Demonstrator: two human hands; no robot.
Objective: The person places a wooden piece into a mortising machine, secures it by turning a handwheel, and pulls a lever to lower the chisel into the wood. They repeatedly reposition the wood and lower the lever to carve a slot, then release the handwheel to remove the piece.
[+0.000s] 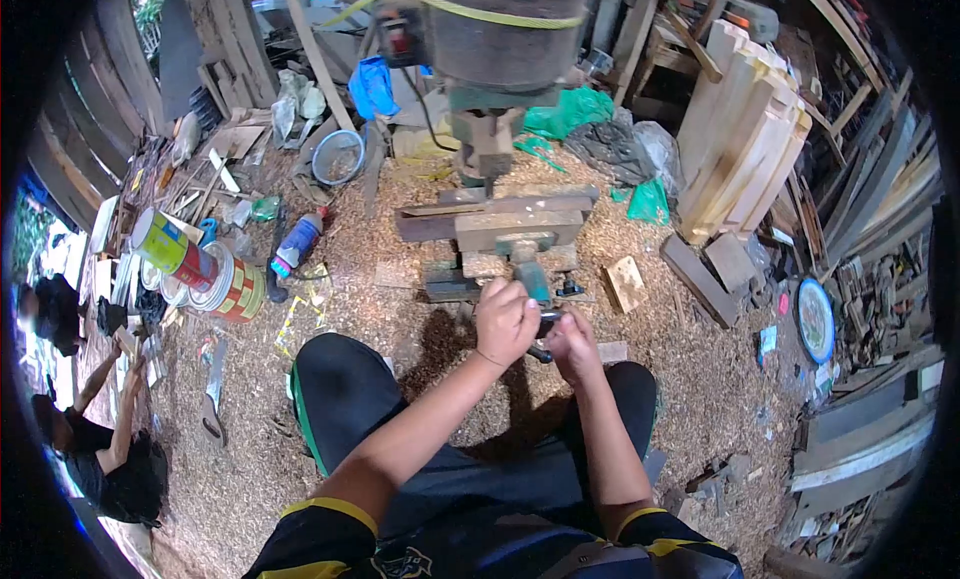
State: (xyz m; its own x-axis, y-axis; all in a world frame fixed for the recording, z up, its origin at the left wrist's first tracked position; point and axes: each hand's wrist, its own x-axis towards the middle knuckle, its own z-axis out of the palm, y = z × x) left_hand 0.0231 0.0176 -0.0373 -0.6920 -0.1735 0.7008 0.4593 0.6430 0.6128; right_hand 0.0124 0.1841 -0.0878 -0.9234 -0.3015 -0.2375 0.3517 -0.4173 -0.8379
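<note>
I am sitting on a sawdust-covered floor in front of a green drill-press vise (528,262) that stands under a drill press head (500,39). Wooden blocks (505,219) are clamped on the vise. My left hand (505,321) is closed around the vise's handle at its near end. My right hand (572,344) is closed on a dark metal tool (541,354), partly hidden, just below the left hand. The two hands touch each other.
Stacked wooden boards (745,129) stand at the right, with planks further right. Paint cans (200,269) and a spray bottle (297,244) lie at the left. A small wooden block (626,282) lies right of the vise. Another person (100,449) crouches at far left.
</note>
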